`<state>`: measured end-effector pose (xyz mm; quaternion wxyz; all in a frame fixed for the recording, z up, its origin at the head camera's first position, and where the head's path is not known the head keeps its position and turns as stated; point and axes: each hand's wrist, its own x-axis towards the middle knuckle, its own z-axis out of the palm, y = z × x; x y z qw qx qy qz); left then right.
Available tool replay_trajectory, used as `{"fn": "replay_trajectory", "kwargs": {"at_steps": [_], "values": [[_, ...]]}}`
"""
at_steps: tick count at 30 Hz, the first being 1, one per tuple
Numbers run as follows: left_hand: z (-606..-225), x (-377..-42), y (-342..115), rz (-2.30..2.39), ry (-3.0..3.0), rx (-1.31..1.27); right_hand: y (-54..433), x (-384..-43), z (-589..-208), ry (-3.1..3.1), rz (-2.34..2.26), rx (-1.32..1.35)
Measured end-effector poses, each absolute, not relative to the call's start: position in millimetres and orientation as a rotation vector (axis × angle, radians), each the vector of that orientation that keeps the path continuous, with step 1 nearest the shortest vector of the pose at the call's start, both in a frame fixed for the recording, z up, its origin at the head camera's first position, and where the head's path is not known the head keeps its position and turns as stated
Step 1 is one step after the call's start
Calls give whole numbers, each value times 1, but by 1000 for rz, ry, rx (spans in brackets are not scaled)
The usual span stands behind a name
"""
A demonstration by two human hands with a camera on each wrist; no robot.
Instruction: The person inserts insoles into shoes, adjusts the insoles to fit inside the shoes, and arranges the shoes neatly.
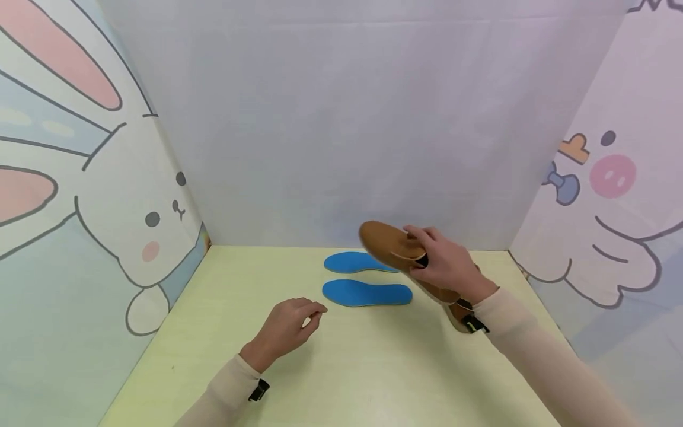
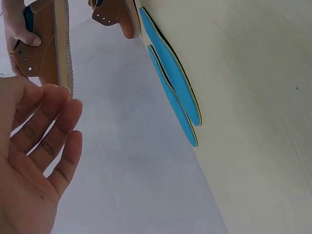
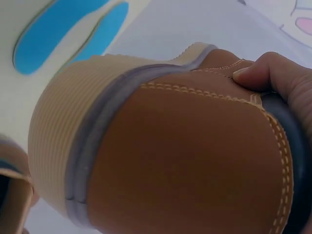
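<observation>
My right hand (image 1: 448, 267) grips a brown leather shoe (image 1: 386, 240) near its opening and holds it above the table, toe toward the left. Eyelets and a ribbed pale sole show on this shoe (image 2: 47, 46) in the left wrist view. A second brown shoe (image 1: 458, 318) stands on the table, partly hidden behind my right wrist. Two blue insoles, a near one (image 1: 368, 293) and a far one (image 1: 352, 261), lie side by side left of the held shoe, which hides part of the far one. Left of them my left hand (image 1: 288, 329) hovers with loosely bent fingers, holding nothing.
The pale yellow table (image 1: 352, 367) meets a light grey back wall (image 1: 341, 130). Side walls with a printed rabbit (image 1: 123, 207) on the left and another cartoon figure (image 1: 581, 237) on the right enclose the space.
</observation>
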<state>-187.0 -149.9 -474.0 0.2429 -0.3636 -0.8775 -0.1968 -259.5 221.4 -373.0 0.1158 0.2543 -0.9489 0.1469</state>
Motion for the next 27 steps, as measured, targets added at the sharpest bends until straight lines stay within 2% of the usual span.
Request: {"fn": "replay_trajectory", "kwargs": {"at_steps": [12, 27], "values": [[-479, -188, -153, -559, -2374, -979, 160, -248, -424, -2808, 429, 1130], [-478, -191, -148, -585, -2346, -1007, 128, -242, -469, -2790, 328, 1281]]}}
